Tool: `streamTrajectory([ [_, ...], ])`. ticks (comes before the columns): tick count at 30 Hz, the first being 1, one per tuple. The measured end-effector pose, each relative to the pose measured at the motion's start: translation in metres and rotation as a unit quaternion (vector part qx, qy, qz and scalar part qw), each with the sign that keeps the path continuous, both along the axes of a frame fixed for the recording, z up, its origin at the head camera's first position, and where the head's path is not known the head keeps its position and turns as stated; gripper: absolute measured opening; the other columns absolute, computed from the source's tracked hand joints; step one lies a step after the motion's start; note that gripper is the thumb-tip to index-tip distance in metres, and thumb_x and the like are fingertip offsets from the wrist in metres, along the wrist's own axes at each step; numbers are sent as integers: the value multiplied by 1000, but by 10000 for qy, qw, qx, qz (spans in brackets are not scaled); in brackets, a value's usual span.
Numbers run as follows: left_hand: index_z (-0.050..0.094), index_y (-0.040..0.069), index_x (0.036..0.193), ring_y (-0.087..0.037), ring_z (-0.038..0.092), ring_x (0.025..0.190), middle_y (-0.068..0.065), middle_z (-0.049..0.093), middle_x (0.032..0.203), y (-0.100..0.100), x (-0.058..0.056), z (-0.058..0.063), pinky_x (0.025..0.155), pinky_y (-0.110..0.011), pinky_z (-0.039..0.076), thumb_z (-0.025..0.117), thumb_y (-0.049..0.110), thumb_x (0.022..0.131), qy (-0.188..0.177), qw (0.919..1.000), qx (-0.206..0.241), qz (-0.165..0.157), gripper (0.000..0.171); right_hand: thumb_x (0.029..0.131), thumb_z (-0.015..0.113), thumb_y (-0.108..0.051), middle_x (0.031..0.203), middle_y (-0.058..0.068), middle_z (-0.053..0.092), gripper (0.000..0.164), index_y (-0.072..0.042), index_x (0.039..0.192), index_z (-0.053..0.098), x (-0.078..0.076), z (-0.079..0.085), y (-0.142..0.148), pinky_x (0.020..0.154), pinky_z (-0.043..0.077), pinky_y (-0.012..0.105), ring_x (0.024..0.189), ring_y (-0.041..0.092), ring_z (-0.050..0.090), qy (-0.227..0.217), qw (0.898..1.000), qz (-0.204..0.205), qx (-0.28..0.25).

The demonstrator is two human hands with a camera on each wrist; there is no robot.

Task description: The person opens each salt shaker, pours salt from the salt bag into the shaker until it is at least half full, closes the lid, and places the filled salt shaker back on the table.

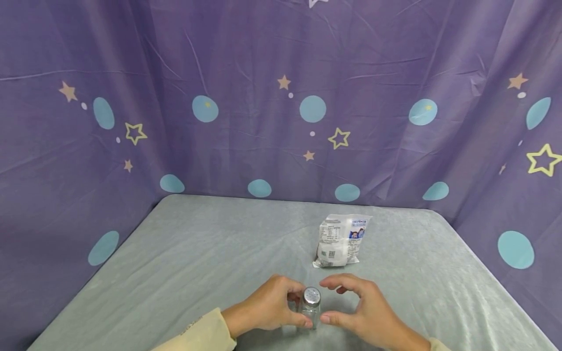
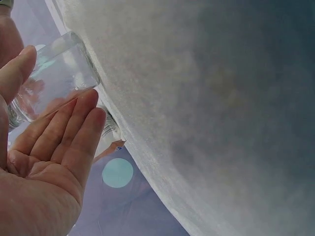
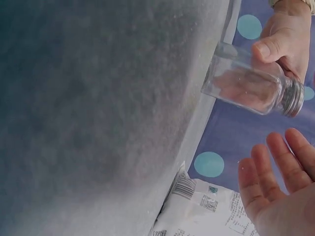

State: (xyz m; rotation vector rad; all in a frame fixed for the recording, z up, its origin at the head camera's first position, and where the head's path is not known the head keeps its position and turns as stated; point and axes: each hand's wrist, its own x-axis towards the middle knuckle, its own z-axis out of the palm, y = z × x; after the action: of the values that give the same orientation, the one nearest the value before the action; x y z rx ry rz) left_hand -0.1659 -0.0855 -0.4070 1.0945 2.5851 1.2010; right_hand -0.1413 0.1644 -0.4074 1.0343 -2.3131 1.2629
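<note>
Here, the left hand (image 1: 275, 303) holds a clear glass shaker (image 1: 311, 304) with a perforated silver cap (image 1: 312, 294), its grip narrow between thumb and fingers. The right hand (image 1: 366, 307) has a wide grip, thumb and fingers apart, just beside the glass. The shaker is upright at the near part of the table (image 1: 219, 243); beyond it stands a white printed packet (image 1: 335, 241), before a purple curtain (image 1: 246, 29).

We see a white printed packet (image 1: 334, 242) standing on a pale grey-green cloth (image 1: 197, 253) that covers the table. Its small blue picture seems to show cartoon figures, though we cannot make them out well. Behind, we find a purple curtain (image 1: 246, 58) patterned with blue spots (image 1: 313, 108), orange stars (image 1: 284, 82) and yellow star outlines (image 1: 532, 163).
</note>
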Motion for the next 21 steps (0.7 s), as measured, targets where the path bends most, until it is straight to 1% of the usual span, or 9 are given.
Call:
streamTrajectory([
  [5,76,21,90,-2,64,72,18,70,79,0,0,0,66,-16,50,95,25,73,42,10000,20,-45,26,77,92,-23,116,-10,72,49,-25,120,70,1,0,-4,81,54,33,98,9,67,-155,9999,-49,-42],
  [11,77,21,92,-2,65,72,21,69,79,0,0,0,65,-16,50,95,26,73,90,9999,30,-65,27,78,91,-28,113,-6,74,45,-25,118,71,1,-1,-9,81,51,33,95,9,66,-207,9997,-113,-57],
  [18,76,21,91,0,66,74,21,70,80,1,0,1,67,-15,51,95,25,73,66,9999,37,-121,26,78,91,-27,110,-10,73,42,-17,115,73,-1,-3,-15,80,52,33,94,16,68,-208,9996,-49,-165],
  [21,76,21,91,0,66,74,21,69,79,1,0,1,67,-15,50,95,26,72,65,9999,1,-98,27,78,91,-27,110,-10,73,41,-19,115,73,-1,-3,-17,80,52,33,94,15,68,-193,9996,-59,-197],
])
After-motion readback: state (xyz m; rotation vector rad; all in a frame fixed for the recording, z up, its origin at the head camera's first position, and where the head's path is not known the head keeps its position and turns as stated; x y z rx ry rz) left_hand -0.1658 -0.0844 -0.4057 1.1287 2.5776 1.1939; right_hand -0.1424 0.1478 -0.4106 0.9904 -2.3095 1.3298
